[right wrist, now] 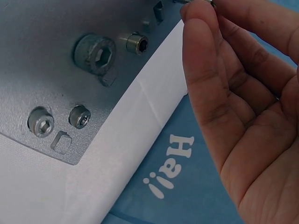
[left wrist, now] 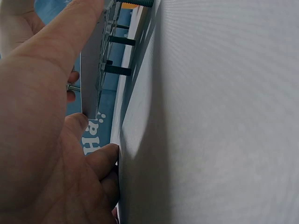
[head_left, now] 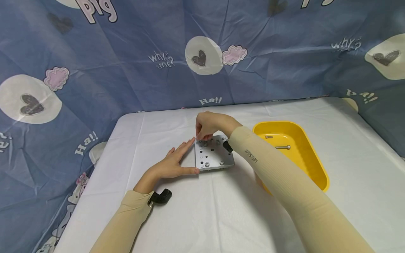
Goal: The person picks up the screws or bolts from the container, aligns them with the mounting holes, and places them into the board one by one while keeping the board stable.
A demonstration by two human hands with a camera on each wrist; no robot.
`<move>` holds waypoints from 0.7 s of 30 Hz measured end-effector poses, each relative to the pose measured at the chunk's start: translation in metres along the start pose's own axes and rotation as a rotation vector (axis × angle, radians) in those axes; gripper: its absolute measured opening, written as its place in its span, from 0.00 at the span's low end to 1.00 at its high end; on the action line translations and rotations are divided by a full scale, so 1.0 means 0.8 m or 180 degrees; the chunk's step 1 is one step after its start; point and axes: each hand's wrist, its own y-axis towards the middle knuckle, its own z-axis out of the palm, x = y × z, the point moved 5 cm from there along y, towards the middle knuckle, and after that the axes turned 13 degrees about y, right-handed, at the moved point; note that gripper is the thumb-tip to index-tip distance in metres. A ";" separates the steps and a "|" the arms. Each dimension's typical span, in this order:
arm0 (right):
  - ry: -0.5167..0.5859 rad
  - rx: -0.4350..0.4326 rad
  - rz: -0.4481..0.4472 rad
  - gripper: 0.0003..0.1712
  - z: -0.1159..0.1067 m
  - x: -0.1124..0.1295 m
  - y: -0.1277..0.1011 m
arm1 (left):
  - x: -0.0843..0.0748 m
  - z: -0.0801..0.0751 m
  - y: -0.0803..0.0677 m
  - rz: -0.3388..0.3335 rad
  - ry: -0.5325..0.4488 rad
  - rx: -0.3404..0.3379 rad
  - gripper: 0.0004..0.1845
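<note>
1. Metal plate (head_left: 213, 153) lies flat on the white-covered worktop (head_left: 221, 211), about centre, just left of the yellow tray (head_left: 311, 165).
2. Left hand (head_left: 174, 163) rests flat beside the plate's left edge, fingers straight and spread, thumb tip touching the near-left corner, index finger along the left side.
3. Right hand (head_left: 210, 126) is over the plate's far-left corner, fingertips (right wrist: 198, 11) pressed together, pinching a small screw (left wrist: 72, 87); screw barely visible, mostly hidden by fingers.
4. Plate carries several socket-head bolts (right wrist: 41, 122) and a bigger hex fitting (right wrist: 96, 52); bolt shanks (left wrist: 119, 70) stick out underneath, keeping the plate off the cloth.
5. Tray holds a long bolt (head_left: 282, 147) and a shorter one (head_left: 269, 137); right forearm crosses in front of the tray's near-left part.
6. Black wrist camera mounts show at both sleeves.
7. Blue printed backdrop (head_left: 126, 52) behind and left of the worktop.
</note>
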 end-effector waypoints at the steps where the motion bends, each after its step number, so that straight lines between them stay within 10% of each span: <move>1: -0.0003 0.0001 -0.0001 0.04 0.000 0.000 0.000 | 0.001 0.000 0.000 -0.0002 0.0011 0.0007 0.65; 21: 0.0019 0.0054 0.0077 0.06 -0.010 -0.005 -0.012 | 0.003 0.002 0.001 0.0096 -0.0070 -0.0101 0.65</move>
